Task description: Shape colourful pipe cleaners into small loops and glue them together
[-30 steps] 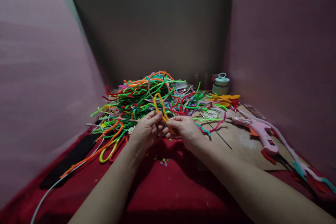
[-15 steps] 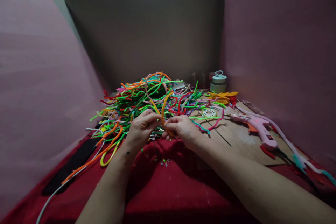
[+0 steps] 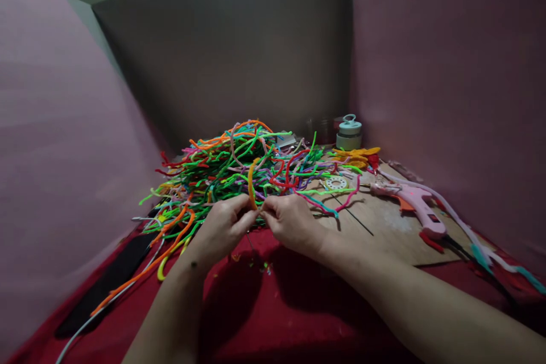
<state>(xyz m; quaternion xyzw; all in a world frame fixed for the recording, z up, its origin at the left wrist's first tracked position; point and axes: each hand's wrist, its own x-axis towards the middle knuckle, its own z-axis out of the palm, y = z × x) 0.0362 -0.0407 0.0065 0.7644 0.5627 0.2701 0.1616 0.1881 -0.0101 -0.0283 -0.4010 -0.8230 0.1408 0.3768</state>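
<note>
Pipe cleaner (image 3: 251, 182), pointing to twelve o'clock, seems light, soft, bendable; best gripped low, where left hand (image 3: 224, 224) and right hand (image 3: 294, 222) pinch it, fingertips closed.

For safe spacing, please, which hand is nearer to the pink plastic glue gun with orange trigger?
The right hand, left of the glue gun, across part of the flat tan board; the left hand is farther left, past the right.

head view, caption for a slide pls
Two hands pinch a yellow-orange fuzzy stem before a tangled multicoloured pile, pink glue gun at right
</note>
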